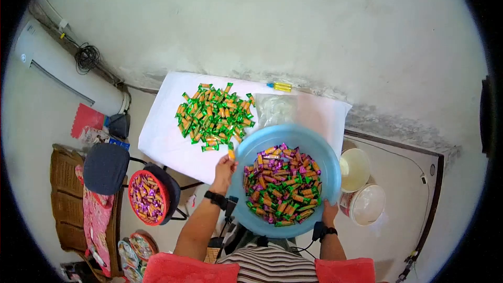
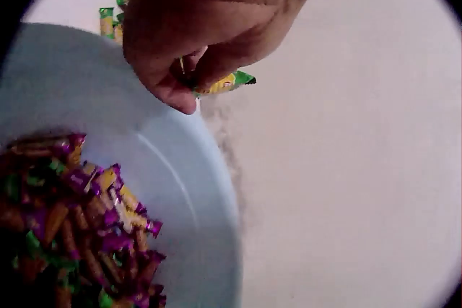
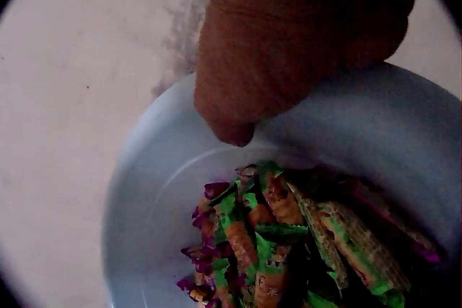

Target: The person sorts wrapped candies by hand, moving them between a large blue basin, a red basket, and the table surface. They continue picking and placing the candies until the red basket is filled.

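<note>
My left hand (image 1: 223, 173) pinches a green-and-yellow wrapped snack stick (image 2: 229, 83) between thumb and fingers, just off the left rim of a light blue basin (image 1: 331, 165). In the basin lies a mixed heap of purple-wrapped snack sticks (image 2: 123, 239) and green-wrapped ones (image 3: 242, 239). With my right hand (image 1: 329, 213) I grip the basin's near right rim, the thumb over its inner side. Beyond the left hand, a pile of green-and-orange wrapped sticks (image 1: 212, 112) is spread over the white-covered table (image 1: 162, 139).
Behind the basin lies a clear plastic bag (image 1: 275, 109), with a yellow-and-blue item (image 1: 282, 87) near the wall. A red basin (image 1: 166, 199) of purple-wrapped sticks sits on a chair at left. Two white buckets (image 1: 368, 204) stand at right; a wooden bench (image 1: 67, 199) is far left.
</note>
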`<state>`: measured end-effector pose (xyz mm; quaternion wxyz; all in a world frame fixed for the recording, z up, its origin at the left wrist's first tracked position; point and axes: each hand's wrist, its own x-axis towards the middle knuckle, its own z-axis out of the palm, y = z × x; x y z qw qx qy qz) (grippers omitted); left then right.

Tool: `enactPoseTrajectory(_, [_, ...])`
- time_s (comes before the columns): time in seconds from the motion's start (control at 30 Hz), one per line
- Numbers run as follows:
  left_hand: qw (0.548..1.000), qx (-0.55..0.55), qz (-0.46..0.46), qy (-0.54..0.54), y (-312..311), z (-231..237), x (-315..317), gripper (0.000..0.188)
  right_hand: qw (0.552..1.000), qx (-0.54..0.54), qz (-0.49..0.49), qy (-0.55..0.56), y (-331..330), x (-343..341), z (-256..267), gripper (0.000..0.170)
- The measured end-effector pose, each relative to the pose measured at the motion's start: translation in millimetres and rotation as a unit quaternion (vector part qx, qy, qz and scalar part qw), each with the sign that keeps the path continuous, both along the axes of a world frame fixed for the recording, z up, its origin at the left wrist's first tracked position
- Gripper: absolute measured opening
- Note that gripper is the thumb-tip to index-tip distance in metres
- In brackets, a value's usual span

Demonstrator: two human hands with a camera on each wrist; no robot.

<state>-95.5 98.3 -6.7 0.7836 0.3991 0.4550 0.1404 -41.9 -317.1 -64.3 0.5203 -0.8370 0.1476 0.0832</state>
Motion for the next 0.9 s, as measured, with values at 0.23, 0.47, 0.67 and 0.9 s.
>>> enactPoseTrajectory(0.23, [0.995, 0.082, -0.054, 0.029, 108.7, -58.3, 61.3, 0.008, 0.996, 0.019, -0.066, 0.056, 7.9, -1.2, 13.4, 0.040])
enactPoseTrajectory(0.47, [0.987, 0.145, 0.054, 0.041, 91.4, -4.0, 68.7, 0.037, 0.996, 0.050, -0.063, 0.043, 12.1, -0.8, 24.3, 0.040])
enactPoseTrajectory(0.67, [0.905, 0.379, -0.194, -0.004, -13.5, -14.2, 17.5, 0.025, 0.998, -0.013, -0.050, 0.039, 10.4, -0.4, 24.9, 0.035])
enactPoseTrajectory(0.9, [0.697, 0.467, -0.536, 0.097, -137.0, -9.2, -20.3, 0.040, 0.998, 0.013, -0.043, 0.034, 6.7, 1.1, 18.5, 0.032])
